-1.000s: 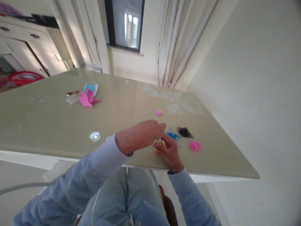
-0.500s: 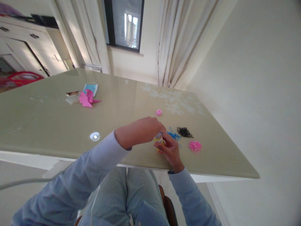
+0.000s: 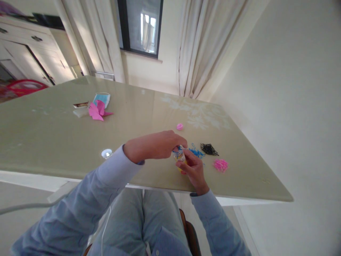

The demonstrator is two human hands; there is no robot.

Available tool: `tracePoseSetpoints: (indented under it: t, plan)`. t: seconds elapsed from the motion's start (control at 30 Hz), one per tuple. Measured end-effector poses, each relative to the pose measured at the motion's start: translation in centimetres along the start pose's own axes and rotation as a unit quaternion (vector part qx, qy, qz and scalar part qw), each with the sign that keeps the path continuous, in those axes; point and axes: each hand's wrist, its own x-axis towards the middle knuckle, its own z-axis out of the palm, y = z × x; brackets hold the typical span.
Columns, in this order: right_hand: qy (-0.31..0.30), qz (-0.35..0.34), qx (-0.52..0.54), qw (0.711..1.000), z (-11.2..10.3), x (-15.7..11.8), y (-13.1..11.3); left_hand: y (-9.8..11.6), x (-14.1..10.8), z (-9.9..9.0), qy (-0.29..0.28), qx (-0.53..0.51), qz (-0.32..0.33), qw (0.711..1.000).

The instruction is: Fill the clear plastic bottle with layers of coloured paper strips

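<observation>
Being clamped in the right hand (image 3: 196, 171) above the glossy olive bench (image 3: 144, 110), a small clear-and-yellow cylindrical jar (image 3: 180, 157) is overhung from ten o'clock by the left hand (image 3: 157, 145), whose grip cannot be told.

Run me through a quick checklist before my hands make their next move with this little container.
1. Right hand supports the container: ok, wrapped around its side.
2. Left hand at the container's top: ok.
3. What the left hand pinches: cannot tell, too small and partly hidden.
4. Container's base resting on the table: cannot tell.
5. Black pile and pink pile apart: ok, with a gap between them.
6. Blue pile gathered neatly: not ok, its pieces lie loosely scattered.
</observation>
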Motion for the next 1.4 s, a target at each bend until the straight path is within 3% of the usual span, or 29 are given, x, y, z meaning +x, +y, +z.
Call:
tracePoseSetpoints:
  t: [0.17,0.5,0.87,1.4]
  plan:
    - [-0.014,-0.002,0.008,1.000,0.0,-0.1,0.1,0.7,0.3,-1.0,-0.009,0.030,-0.045,0.999]
    - [0.027,0.025,0.058,0.998,0.3,-0.2,0.4,0.7,0.9,-2.2,-0.015,-0.023,-0.018,0.999]
    - [0.029,0.071,0.160,0.984,0.3,-0.1,0.0,0.7,0.8,-1.4,0.037,-0.027,0.016,0.999]
    - [0.017,0.061,0.177,0.982,0.4,-0.1,-0.3,1.8,2.1,-1.5,0.066,-0.010,-0.100,0.993]
